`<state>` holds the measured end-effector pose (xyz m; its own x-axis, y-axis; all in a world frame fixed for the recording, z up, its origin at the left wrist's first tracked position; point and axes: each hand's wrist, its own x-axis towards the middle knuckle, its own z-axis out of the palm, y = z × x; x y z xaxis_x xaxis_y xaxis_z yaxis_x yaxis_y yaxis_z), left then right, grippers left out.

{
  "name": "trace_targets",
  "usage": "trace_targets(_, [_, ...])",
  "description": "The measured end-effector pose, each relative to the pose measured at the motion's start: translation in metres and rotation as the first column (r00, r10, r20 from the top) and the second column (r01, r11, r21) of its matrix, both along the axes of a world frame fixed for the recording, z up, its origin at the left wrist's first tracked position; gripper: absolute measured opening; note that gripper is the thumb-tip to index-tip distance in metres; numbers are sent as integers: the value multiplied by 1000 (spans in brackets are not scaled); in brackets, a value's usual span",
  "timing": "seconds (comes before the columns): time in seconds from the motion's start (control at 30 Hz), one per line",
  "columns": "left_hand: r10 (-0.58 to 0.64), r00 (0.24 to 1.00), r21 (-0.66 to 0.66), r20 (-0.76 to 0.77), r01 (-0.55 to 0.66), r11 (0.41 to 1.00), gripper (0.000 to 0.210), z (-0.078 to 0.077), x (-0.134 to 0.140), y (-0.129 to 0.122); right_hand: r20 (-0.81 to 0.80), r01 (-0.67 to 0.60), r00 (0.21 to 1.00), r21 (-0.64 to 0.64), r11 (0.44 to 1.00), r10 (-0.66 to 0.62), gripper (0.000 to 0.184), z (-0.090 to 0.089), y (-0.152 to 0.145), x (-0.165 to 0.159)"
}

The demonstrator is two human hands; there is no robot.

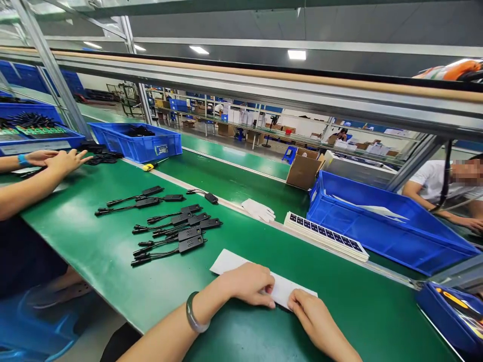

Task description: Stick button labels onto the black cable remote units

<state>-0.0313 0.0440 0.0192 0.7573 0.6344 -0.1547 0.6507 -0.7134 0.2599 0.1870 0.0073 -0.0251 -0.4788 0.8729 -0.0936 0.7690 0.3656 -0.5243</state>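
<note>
A long white sheet of paper (228, 261) lies at a slant on the green bench, in front of me. Curled over its near edge, my left hand (251, 284) has thumb and fingers closed on it; a bangle circles that wrist. My right hand (311, 314) pinches the sheet close to its right end. The fingertips partly hide the near edge. To the left of the sheet, several black cable modules (190, 244) with short leads lie in rough rows. Beyond it are a white glove (258, 210) and a stack of white strips with black printed squares (326, 237).
A large blue bin (377, 221) stands back right, a smaller blue bin (143, 143) back left. A yellow-handled tool (148, 167) lies by the latter. A blue tool case (453, 317) sits far right. A co-worker's hands (64, 161) are at the left.
</note>
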Motion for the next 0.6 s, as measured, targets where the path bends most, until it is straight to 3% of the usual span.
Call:
trace_targets(0.07, [-19,999,79,30,17,997,24,-5,8,-3,-35,6,999,-16,1000,-6,26,-1,0,-4])
trace_targets(0.2, [19,999,172,-50,-10,985,24,-14,21,-5,-48,37,998,-8,999,-37,26,1,4,-1])
trace_targets(0.5, [42,997,115,-71,-34,993,22,-16,18,2,-130,21,990,-195,981,-47,21,10,20,26])
trace_targets(0.6, [36,998,111,-55,-30,993,21,-17,17,2,-78,45,995,-174,984,-60,25,7,20,23])
